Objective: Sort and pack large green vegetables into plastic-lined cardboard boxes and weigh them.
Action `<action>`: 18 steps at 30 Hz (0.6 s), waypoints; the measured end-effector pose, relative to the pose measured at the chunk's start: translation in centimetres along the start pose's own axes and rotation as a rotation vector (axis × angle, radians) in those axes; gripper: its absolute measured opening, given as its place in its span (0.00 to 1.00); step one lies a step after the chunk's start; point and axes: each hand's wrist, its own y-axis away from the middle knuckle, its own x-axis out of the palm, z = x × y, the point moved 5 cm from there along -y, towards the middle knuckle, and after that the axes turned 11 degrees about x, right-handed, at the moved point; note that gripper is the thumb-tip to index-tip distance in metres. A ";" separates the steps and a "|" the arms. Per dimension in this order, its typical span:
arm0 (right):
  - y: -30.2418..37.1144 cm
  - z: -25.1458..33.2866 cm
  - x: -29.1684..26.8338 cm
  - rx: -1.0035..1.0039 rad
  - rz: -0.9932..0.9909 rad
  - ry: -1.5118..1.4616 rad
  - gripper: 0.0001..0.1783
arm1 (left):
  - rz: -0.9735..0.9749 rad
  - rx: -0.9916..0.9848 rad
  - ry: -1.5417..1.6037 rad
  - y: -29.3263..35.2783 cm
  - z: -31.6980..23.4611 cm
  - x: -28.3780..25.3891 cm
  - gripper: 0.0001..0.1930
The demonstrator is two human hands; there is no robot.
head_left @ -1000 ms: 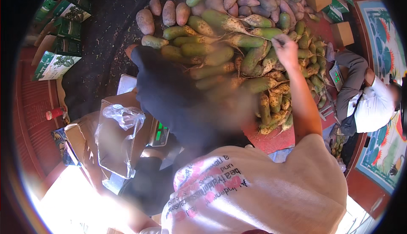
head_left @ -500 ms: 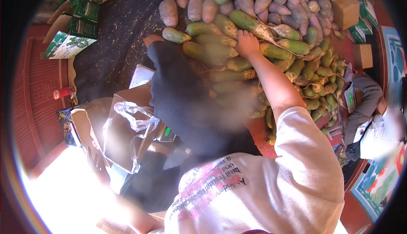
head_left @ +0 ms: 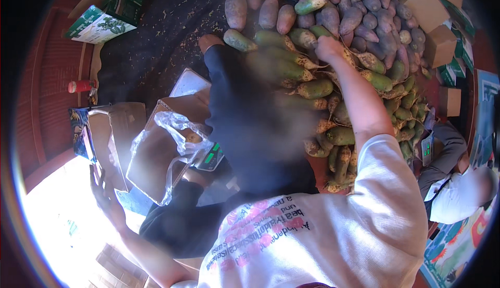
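Observation:
My right hand (head_left: 329,49) reaches to the far side of a pile of green radishes (head_left: 315,89). Its fingers are curled over one long green radish (head_left: 317,29), whose body is mostly hidden under the hand. Smaller green radishes lie around it, and purple-skinned ones (head_left: 348,21) are heaped just beyond. At the lower left, my left hand (head_left: 108,199) hangs open with fingers spread, holding nothing, beside a cardboard box (head_left: 119,147). A second cardboard box (head_left: 151,168), with a clear plastic bag (head_left: 179,131) draped from it, sits between that hand and my bent leg.
A scale (head_left: 210,158) with a green display stands by the bagged box. Printed green cartons (head_left: 99,25) are at the far left, and more boxes (head_left: 424,6) at the far right. Another person (head_left: 458,194) sits at the right near a second scale (head_left: 427,148).
The right hand has gone from resting with fingers out on the radishes to curling over the long green one. The left hand now shows more plainly. The whole view has shifted slightly.

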 end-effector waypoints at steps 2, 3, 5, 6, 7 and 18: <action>-0.6 -1.2 -2.7 -0.014 -0.039 0.010 0.16 | -0.071 0.036 0.109 -1.9 -3.4 -0.1 0.27; -1.8 -3.4 -3.3 -0.011 -0.054 0.022 0.16 | -0.120 0.091 0.203 -3.0 -6.0 0.5 0.27; -4.2 -8.1 -4.2 -0.112 0.095 -0.372 0.17 | -0.162 0.227 0.365 -5.6 -12.2 2.3 0.25; -2.2 -9.0 -5.8 -0.113 0.107 -0.524 0.18 | -0.136 0.125 0.570 -6.3 -15.5 3.8 0.25; 1.6 -8.0 -7.8 -0.150 0.136 -0.686 0.20 | -0.133 0.017 0.743 -6.3 -18.6 3.9 0.25; 28.4 -18.6 -10.6 -0.301 0.737 -2.110 0.20 | 0.707 -0.851 1.921 0.2 -41.2 28.5 0.34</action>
